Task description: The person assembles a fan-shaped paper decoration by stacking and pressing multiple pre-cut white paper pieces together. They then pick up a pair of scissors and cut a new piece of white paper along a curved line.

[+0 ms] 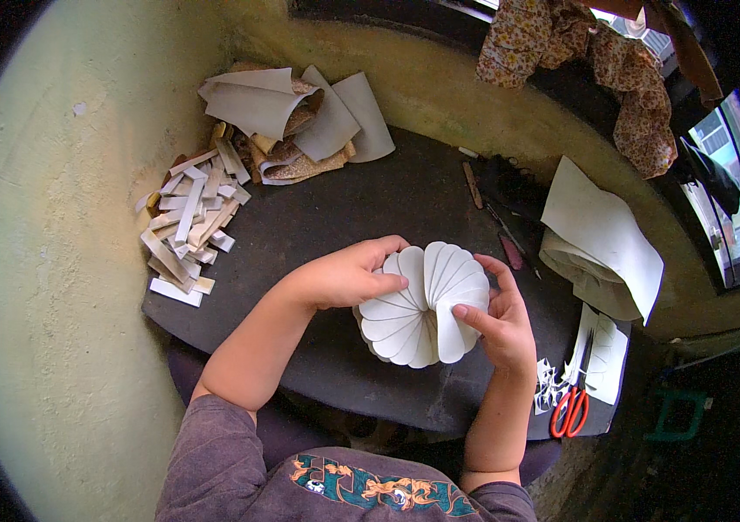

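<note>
While the left hand and the right hand held a round fan of white petal-shaped pieces between them, over the near part of the dark table, it was not possible to tell whether its underside touched the surface. The left fingers were clamped on its upper left side, the thumb on top, with some fingertips hidden. The right thumb pressed a piece at the lower right, and the other fingers curled partly out of sight behind the edge. Near the wall, a black tangle could not be made out clearly.
</note>
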A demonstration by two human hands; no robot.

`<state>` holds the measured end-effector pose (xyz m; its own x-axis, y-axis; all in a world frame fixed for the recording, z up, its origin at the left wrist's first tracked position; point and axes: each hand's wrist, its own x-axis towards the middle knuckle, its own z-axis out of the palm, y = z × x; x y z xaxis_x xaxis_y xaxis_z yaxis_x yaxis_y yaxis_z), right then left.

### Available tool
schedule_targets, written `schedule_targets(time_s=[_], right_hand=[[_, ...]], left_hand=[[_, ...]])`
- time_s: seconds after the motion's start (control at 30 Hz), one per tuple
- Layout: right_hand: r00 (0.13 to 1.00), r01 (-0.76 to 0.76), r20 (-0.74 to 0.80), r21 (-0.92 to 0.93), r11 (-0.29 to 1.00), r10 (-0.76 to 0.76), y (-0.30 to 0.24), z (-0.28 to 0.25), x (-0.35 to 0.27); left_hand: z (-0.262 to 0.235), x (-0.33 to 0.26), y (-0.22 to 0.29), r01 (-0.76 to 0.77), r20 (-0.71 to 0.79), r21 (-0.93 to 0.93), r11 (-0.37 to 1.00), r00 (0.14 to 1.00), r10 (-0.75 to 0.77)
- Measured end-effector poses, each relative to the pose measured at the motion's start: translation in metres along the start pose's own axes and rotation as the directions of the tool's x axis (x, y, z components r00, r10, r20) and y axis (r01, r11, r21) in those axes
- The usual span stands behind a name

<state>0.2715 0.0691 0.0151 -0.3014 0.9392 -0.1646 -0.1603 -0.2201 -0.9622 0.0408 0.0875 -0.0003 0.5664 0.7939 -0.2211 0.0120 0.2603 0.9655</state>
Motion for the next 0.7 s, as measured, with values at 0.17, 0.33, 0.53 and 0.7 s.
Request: schedule_targets(time_s=[0.17,0.33,0.53,0.7], right_hand=[[0.999,-0.008,0.032,-0.028,1.0,0.009,0.0013,-0.001,0.0002],[0.999,0.007,0.047,-0.041,0.999,-0.005,0.0043,0.0027,0.0016],[0.999,0.016,0.033,-0.055,0.998,-0.014,0.0046,0.0053,0.0021],[0.999,0.027,0.025,-0.054,0.998,-0.026,0.0086,0.0048,0.0029]], left_hand=[[-0.0003,0.0013,-0.0024,-0.02,-0.009,-0.061,0.998,1.0,0.019],[0.0002,0.0002,-0.0001,-0.021,-0.018,-0.062,0.998,1.0,0.02],[-0.0027,0.0015,-0.0001,0.004,-0.015,-0.092,0.996,1.0,-0.006],[-0.0035,0.0007,0.0013,0.007,-0.008,-0.105,0.994,1.0,-0.008]])
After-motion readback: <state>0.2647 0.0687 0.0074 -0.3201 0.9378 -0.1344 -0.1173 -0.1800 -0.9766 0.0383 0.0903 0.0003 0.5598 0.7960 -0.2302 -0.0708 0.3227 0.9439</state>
